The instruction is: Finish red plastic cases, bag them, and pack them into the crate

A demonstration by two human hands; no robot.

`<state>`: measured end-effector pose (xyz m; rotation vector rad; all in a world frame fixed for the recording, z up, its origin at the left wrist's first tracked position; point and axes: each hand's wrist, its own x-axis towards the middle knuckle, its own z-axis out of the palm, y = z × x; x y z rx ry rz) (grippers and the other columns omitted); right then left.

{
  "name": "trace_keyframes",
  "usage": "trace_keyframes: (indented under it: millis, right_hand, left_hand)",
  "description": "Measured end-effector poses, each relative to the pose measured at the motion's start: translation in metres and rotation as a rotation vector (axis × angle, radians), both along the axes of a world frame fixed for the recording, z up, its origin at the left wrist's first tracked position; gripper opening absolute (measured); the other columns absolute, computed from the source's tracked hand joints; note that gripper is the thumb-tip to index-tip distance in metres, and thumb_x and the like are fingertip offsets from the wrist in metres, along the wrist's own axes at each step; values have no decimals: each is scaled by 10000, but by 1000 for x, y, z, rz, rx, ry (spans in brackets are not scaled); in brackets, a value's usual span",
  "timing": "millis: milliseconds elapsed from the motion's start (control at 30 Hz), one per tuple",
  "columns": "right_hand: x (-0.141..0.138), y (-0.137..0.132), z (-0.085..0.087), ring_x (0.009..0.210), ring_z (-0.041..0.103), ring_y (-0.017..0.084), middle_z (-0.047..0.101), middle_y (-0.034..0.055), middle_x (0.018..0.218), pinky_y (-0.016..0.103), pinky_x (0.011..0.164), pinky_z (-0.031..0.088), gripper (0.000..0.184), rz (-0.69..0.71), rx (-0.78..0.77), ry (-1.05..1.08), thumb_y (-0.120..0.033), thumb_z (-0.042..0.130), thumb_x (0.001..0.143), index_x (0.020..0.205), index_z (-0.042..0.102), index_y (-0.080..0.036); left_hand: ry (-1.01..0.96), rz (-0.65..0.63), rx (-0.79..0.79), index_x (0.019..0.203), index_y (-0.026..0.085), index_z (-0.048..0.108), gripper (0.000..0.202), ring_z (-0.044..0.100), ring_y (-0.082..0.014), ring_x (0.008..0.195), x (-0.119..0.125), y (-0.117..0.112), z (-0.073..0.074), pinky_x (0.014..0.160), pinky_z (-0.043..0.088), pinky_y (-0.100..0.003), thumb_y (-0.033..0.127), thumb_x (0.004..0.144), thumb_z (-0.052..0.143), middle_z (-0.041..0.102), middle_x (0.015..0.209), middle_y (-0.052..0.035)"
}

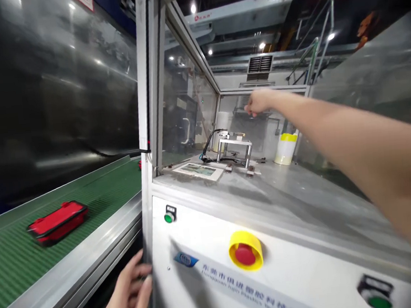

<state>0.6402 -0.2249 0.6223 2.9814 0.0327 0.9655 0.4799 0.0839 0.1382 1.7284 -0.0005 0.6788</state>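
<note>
My right hand (pixel 257 102) reaches far forward, level with the inside of a framed machine enclosure. Its fingers are curled together, and whatever they may hold is too small to make out. Below it and to the left is a small metal fixture (pixel 235 142) on legs, with a dark cable running to it. Low in the view, my left hand (pixel 126 295) is beside the left corner of the white control panel (pixel 205 235). Its fingers are slightly bent and apart, with nothing seen in them. Whether the fingertips touch the panel's edge, I cannot tell.
A red case with black edging (pixel 58 223) lies on the green conveyor belt (pixel 111 185) at left. An emergency stop button (pixel 245 251) and green buttons are on the panel. A yellow-topped white container (pixel 286 149) stands on the metal worktop (pixel 266 187). An aluminium post (pixel 142 83) rises between belt and enclosure.
</note>
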Motion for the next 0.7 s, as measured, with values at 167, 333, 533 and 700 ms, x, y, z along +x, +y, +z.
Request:
trace_keyframes:
  millis: [167,333,533,700]
  right_hand:
    - [-121,66,-1,1052,629,111,646,66,793,281,646,350,779,93,-262,-102,-366,25,810,466,473,170]
    - [-281,44,-151,589,595,11,656,-87,657,162,594,387,249,286,-249,-276,-277,572,950,827,735,-135]
    - [-358,-70,-368,552,625,89,766,22,1004,223,542,512,277,52,47,-495,-253,588,991,1255,672,-245]
    - [-341,-115,-421,646,719,135,768,9,1192,246,556,538,513,-46,-103,-370,-283,574,992,1496,514,-362]
  left_hand:
    - [-80,-105,286,1585,345,261,593,631,-277,1110,31,-15,28,890,570,-454,504,1030,395,520,1396,-117]
    - [-132,-64,375,1604,319,248,584,610,-304,1114,41,-34,33,938,529,-491,464,1045,340,504,1347,-134]
    - [-128,-103,344,1625,250,207,623,658,-275,943,50,-31,20,867,547,-445,396,1032,327,587,1119,-101]
    - [13,-112,345,1621,339,184,631,710,-219,894,54,-27,19,731,523,-320,341,1016,360,661,1089,-42]
